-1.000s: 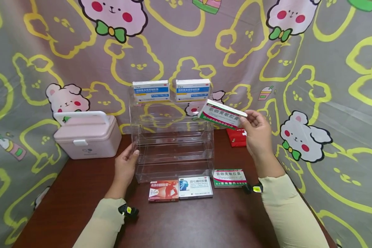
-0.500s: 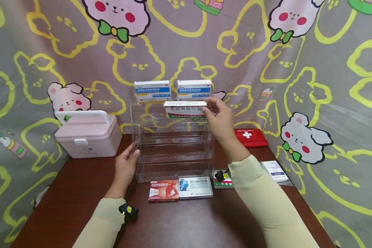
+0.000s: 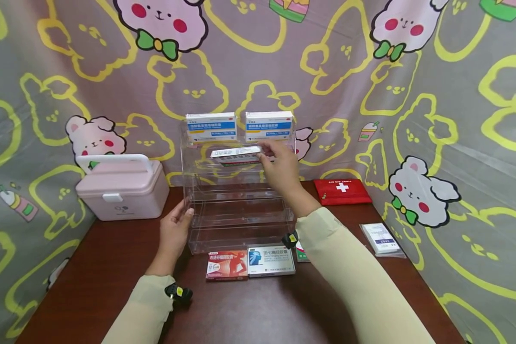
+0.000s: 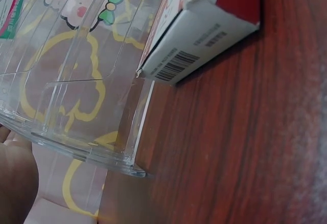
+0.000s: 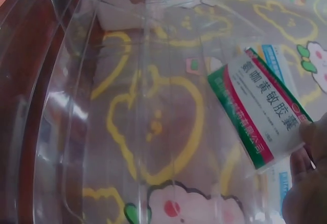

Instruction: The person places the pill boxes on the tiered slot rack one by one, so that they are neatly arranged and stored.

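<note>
My right hand point(image 3: 280, 167) pinches the right end of a white, green and red medicine box point(image 3: 236, 155), held in front of the upper tiers of a clear tiered display rack point(image 3: 242, 234). In the right wrist view the same medicine box point(image 5: 260, 106) shows its printed front, with thumb and fingers at one end. My left hand point(image 3: 175, 228) holds the rack's left side, thumb toward the front. Two blue-and-white medicine boxes point(image 3: 211, 128) point(image 3: 268, 127) stand side by side on the top tier. The lower tiers hold no boxes.
A red medicine box point(image 3: 226, 265) and a white-and-blue one point(image 3: 271, 261) lie before the rack. Another green-edged box point(image 3: 301, 253) is mostly behind my right sleeve. A pink case point(image 3: 122, 191) stands left; a red first aid pouch point(image 3: 343, 192) and white packets point(image 3: 381, 239) lie right.
My right hand has carried the medicine box leftward from the rack's right side to the front of its upper tiers, and the box has tipped. My left hand has stayed on the rack.
</note>
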A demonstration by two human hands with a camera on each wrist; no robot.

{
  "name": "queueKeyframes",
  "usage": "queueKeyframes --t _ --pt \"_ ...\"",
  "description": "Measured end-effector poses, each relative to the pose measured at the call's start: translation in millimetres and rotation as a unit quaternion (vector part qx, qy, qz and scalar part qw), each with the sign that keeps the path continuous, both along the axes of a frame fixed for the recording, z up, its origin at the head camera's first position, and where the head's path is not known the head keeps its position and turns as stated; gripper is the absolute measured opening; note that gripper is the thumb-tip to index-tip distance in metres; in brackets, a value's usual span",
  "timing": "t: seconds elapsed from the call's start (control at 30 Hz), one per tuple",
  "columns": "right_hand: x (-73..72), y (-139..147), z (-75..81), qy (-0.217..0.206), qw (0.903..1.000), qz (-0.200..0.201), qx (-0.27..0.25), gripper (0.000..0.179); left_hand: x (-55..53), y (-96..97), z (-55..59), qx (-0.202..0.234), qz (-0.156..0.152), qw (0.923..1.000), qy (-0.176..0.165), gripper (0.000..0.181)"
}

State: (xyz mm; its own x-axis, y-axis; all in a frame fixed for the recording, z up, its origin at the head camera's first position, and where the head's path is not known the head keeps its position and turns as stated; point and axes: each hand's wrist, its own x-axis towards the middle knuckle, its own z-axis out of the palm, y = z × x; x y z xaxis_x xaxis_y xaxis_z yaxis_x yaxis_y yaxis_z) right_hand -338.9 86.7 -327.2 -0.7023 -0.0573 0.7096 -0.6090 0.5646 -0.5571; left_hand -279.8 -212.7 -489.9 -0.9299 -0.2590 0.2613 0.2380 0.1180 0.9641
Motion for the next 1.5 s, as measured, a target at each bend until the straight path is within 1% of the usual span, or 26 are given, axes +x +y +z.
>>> queueKeyframes --t 0.2,0.43,0.53,0.7,0.9,1.03,1.2,1.37,1.5 --pt "-9.4 -9.6 -2.7 -0.043 0.9990 0.006 -0.014 0.025 0.7 0.3 0.2 0.018 0.002 0.9998 0.001 0.049" --pt "-22.5 -23.8 -0.2 -0.085 0.9958 0.031 -0.009 0.025 0.0 1.3 2.6 0.035 -0.006 0.9993 0.011 0.048" --pt "-24.8 -28.9 0.8 -0.098 0.9944 0.038 -0.012 0.025 -0.7 1.1 2.2 0.032 -0.005 0.9993 0.018 0.048" --pt "-25.1 -34.4 1.0 -0.111 0.9922 0.047 -0.030 0.024 -0.9 1.1 1.0 0.014 0.000 0.9996 0.025 0.049" --pt "-27.8 -40.3 -4.6 -0.157 0.9838 0.055 -0.067 0.025 -0.3 1.9 0.0 0.014 0.001 0.9996 0.025 0.048" --pt "-30.8 -43.8 -8.7 -0.163 0.9810 0.066 -0.082 0.025 0.0 1.4 -0.7 0.018 -0.003 0.9995 0.027 0.048" --pt "-33.6 -46.4 -10.3 -0.163 0.9802 0.079 -0.079 0.028 -0.1 -0.4 -0.4 0.016 -0.004 0.9995 0.026 0.047" --pt "-34.8 -47.4 -11.7 -0.174 0.9795 0.075 -0.067 0.032 0.3 -0.9 0.4 0.005 -0.002 0.9997 0.024 0.049" --pt "-34.5 -48.4 -12.5 -0.177 0.9788 0.077 -0.069 0.033 0.0 -0.8 -0.1 0.003 -0.002 0.9997 0.024 0.050"
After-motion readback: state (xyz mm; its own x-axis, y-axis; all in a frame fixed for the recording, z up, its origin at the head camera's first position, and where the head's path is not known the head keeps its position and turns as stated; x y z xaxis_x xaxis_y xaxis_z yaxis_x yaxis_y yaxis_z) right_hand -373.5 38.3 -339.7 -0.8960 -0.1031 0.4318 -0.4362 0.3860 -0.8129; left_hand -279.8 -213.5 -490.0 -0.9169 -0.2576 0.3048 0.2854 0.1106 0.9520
